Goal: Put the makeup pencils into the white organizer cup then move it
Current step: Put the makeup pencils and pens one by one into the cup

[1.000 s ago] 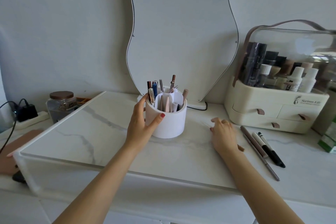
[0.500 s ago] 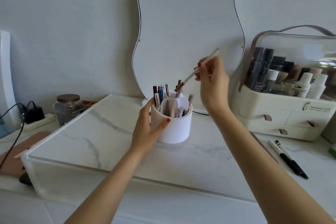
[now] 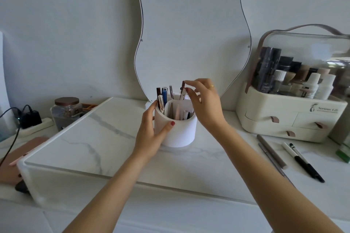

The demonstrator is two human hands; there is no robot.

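- Since half a second earlier, right hand (image 3: 205, 104) has come down from mid-air to the rim of the white organizer cup (image 3: 178, 128); the pale pencil it carried is no longer visible in its grip.
- Right fingertips (image 3: 187, 89) now pinch together at the top of a dark pencil (image 3: 182, 91) standing in the cup's rear compartment.
- Left hand (image 3: 151, 132) is clamped around the cup wall at 9 o'clock, steadying it.
- Cup stands on the marble worktop (image 3: 94, 134), in front of the mirror (image 3: 189, 30).
- Progress: several pencils are in; four loose pencils (image 3: 289, 157) lie at 3 o'clock, near the cosmetics case (image 3: 293, 119). Moving the cup is not yet done.
- Hidden: the cup's right rim is behind the right hand; whether the delivered pencil is fully seated cannot be told.
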